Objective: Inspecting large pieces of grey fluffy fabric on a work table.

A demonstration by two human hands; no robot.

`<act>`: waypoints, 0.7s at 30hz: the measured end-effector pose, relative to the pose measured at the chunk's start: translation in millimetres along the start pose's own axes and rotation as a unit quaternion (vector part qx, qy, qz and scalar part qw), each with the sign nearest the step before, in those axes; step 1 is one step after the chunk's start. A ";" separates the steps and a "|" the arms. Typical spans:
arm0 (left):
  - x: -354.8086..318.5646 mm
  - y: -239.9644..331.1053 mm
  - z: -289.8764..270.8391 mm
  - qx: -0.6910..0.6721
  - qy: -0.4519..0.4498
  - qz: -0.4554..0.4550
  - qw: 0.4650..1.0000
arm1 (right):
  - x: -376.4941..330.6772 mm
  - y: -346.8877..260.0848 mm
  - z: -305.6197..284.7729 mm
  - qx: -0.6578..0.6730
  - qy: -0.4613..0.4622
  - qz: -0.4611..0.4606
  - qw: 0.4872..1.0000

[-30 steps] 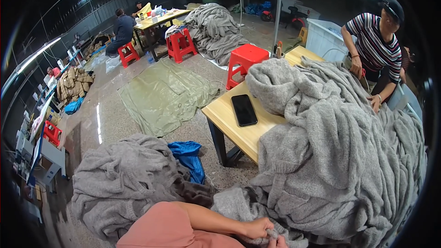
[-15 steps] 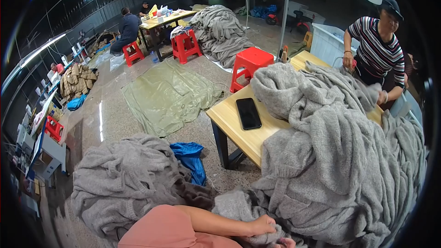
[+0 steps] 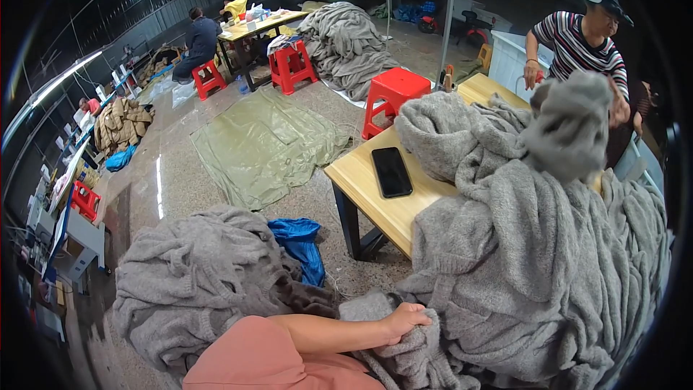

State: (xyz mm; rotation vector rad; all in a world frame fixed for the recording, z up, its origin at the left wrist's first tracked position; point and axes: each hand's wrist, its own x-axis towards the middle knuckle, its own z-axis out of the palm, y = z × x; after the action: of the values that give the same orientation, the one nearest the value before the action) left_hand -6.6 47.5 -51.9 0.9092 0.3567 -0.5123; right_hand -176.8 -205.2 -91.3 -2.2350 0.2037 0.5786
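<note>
My left hand [image 3: 406, 323] is closed on a grey knit garment [image 3: 415, 361], its fingers wrapped into a bunched fold near the lower edge. The cloth hangs down below the fist and out of the picture. My right hand is not in view. Close by on the right, a large heap of similar grey knit garments [image 3: 520, 245] covers much of a light wooden table [image 3: 361, 180] and drapes over its side. Another pile of grey knit garments [image 3: 195, 274] lies to the left of my arm.
Across the table, a person in a striped top [image 3: 577, 47] lifts a grey garment [image 3: 570, 130]. A black phone [image 3: 392, 172] lies on the table. Beyond are a red stool [image 3: 397, 94], a green sheet [image 3: 263, 148] on the floor and a blue bag [image 3: 299, 249].
My left hand has risen slightly, pulling up the garment fold. My right hand has gone out of view. The person opposite has raised a grey garment above the heap.
</note>
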 end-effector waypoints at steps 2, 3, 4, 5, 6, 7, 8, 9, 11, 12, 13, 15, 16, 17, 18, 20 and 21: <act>0.9 -3.0 -1.4 0.013 0.000 0.016 1.000 | -2.9 -12.6 -2.5 0.051 -0.028 0.032 0.998; 0.0 -4.5 -3.2 0.027 0.003 0.033 0.999 | -13.6 -39.7 -13.0 -0.091 0.160 -0.188 0.965; -0.6 -4.9 -4.8 0.025 0.007 0.032 0.999 | -16.3 -44.7 -19.5 -0.091 0.156 -0.189 0.965; -4.1 -0.3 -1.9 0.020 -0.015 0.027 0.999 | -19.4 -47.3 -26.0 -0.098 0.245 -0.217 0.940; -5.7 3.1 0.7 0.014 -0.036 0.024 0.999 | -21.3 -51.0 -32.6 -0.104 0.332 -0.244 0.905; -7.0 4.1 3.8 0.012 -0.036 0.024 0.999 | -27.0 -58.8 -41.2 -0.146 0.329 -0.212 0.908; -7.9 4.9 8.0 -0.004 -0.049 0.016 0.999 | -25.1 -46.9 -41.7 -0.147 0.328 -0.213 0.908; -8.6 6.6 13.2 -0.020 -0.063 0.009 0.998 | -21.9 -26.0 -42.8 -0.078 0.371 -0.327 0.866; -6.2 1.1 23.7 -0.018 -0.098 0.015 0.995 | -27.2 -100.1 -51.8 0.033 0.405 -0.434 0.804; -8.5 2.0 30.2 -0.021 -0.142 0.018 0.989 | -26.2 -120.6 -53.5 0.030 0.406 -0.434 0.804; -15.3 7.7 39.4 -0.017 -0.183 0.012 0.983 | -26.1 -131.5 -53.3 -0.004 0.313 -0.475 0.822; -19.9 -2.4 50.3 0.080 -0.248 0.055 0.964 | -18.2 -117.8 -37.9 -0.096 0.234 -0.512 0.821; -15.1 -20.1 53.3 0.153 -0.274 0.087 0.945 | -3.7 -97.5 -22.8 -0.153 0.250 -0.511 0.808; -18.8 -26.7 54.1 0.189 -0.294 0.115 0.930 | 2.9 -108.8 -20.5 -0.155 0.259 -0.526 0.795; -22.1 -33.1 55.7 0.224 -0.316 0.139 0.911 | 6.7 -118.9 -20.5 -0.159 0.269 -0.536 0.784; -25.5 -43.5 51.5 0.217 -0.346 0.046 0.912 | 8.0 -116.5 -22.4 -0.167 0.297 -0.508 0.791; -24.5 -49.0 46.9 0.229 -0.328 0.085 0.912 | 7.8 -115.8 -22.5 -0.174 0.322 -0.478 0.798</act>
State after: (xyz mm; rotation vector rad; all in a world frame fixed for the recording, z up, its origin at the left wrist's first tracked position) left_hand -50.7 -9.2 -45.0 1.1433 -0.4743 -0.7197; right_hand -124.6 -144.4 -4.4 -2.4168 -0.7333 -0.7600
